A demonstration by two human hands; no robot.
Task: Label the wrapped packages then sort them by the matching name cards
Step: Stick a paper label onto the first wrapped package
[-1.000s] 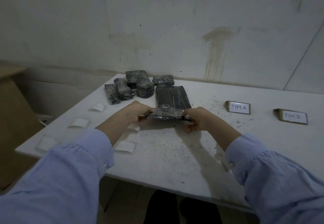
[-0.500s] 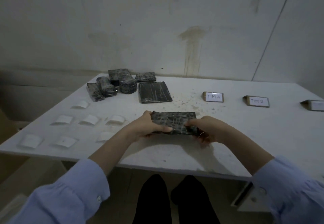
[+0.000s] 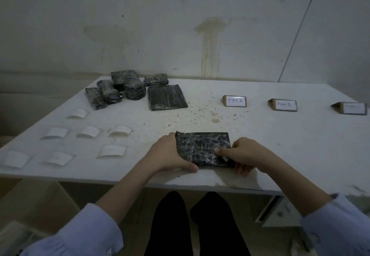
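A flat dark package wrapped in clear film (image 3: 202, 147) lies near the table's front edge. My left hand (image 3: 169, 155) grips its left end and my right hand (image 3: 243, 155) grips its right end, thumb on top. Several more dark wrapped packages (image 3: 124, 88) sit in a heap at the back left, with a larger flat one (image 3: 167, 97) beside them. Several blank white labels (image 3: 89, 131) lie in rows on the left. Name cards stand at the right: "TIM A" (image 3: 235, 101), "TIM B" (image 3: 284, 105), and a third card (image 3: 352, 108) whose text is unreadable.
The white table (image 3: 280, 145) has dark specks near its middle. A stained wall runs behind it. My dark-clothed legs (image 3: 196, 225) show below the front edge, and a brown cardboard box (image 3: 34, 201) stands on the floor at the lower left.
Both hands have drawn the package back from beside the large flat one to the table's front edge, and its broad face now shows. The view has shifted right, revealing the third card.
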